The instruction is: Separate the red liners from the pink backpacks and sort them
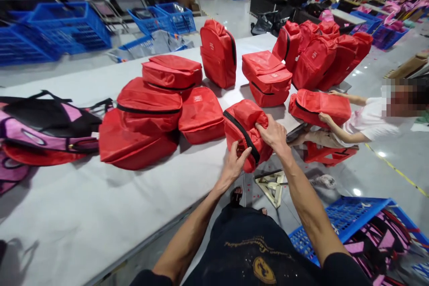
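Red fabric backpack (246,132) sits at the near table (83,214) edge, gripped by both hands: left hand (234,161) with its grip closed on the lower end at 7 o'clock, right hand (273,134) clamped over the top at 2 o'clock, both forearms extended forward. Long axis runs roughly 11 to 5 o'clock, black zipper facing the wearer. Labels on neighbouring red backpacks (201,114) are too small to read.

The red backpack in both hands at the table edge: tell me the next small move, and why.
Probably slide the red backpack further onto the table. It hangs partly past the edge, the left hand gripping its lower end and the right hand pressing on top by the black zipper; resting it on the table would free the fingers.
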A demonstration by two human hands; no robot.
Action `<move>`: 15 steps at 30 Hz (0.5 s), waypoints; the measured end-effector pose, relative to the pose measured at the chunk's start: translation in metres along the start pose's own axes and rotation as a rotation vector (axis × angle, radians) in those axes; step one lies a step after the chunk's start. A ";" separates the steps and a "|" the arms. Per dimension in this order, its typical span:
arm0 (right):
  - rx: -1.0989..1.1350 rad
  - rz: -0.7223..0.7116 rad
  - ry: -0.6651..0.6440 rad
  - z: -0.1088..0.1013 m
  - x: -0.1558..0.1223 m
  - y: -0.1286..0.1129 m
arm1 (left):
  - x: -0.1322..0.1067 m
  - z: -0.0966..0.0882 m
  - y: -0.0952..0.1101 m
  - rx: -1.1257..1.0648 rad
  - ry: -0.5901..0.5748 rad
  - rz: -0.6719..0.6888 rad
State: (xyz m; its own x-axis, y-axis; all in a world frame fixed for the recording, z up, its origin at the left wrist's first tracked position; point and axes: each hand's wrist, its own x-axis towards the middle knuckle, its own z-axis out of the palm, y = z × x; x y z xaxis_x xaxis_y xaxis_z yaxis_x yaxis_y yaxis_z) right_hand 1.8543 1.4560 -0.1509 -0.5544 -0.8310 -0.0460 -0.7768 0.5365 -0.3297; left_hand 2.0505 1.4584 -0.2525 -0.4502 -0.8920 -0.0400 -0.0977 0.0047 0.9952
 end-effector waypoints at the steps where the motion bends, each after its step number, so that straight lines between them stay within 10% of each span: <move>1: -0.012 0.012 -0.003 0.000 0.000 0.000 | -0.001 -0.001 0.002 0.050 0.009 -0.009; 15: 0.005 0.042 0.031 0.009 0.004 -0.003 | -0.019 0.005 -0.045 0.281 0.028 0.109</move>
State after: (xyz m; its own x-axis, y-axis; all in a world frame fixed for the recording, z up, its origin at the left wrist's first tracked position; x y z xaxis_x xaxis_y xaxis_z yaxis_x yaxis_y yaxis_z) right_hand 1.8572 1.4502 -0.1587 -0.5951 -0.8031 -0.0306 -0.7514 0.5695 -0.3332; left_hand 2.0585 1.4774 -0.2968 -0.4473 -0.8914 0.0722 -0.2933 0.2225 0.9298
